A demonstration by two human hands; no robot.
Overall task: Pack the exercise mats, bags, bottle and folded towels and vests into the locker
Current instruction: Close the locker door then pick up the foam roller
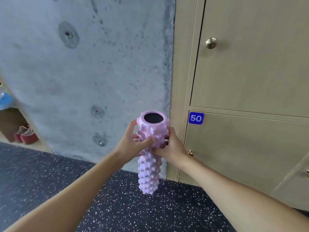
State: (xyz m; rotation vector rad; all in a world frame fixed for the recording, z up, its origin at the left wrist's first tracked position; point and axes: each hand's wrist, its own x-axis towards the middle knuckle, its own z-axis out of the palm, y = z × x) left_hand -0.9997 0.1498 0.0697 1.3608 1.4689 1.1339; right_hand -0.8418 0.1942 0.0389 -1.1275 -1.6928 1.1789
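Note:
A pink knobbly foam roller [149,171] with a dark hollow core hangs upright in front of me, above the floor. My left hand [133,141] grips its upper part from the left, thumb across the front. My right hand [172,146] grips the same upper part from the right. The beige locker [250,72] stands to the right with its doors closed. The lower door carries a blue "50" label [196,118].
A grey concrete wall [83,64] fills the left and centre. The floor [117,206] is dark speckled rubber. At far left, a wooden shelf holds red shoes [26,134] and a blue item [5,100]. Round brass knobs [211,43] sit on the locker doors.

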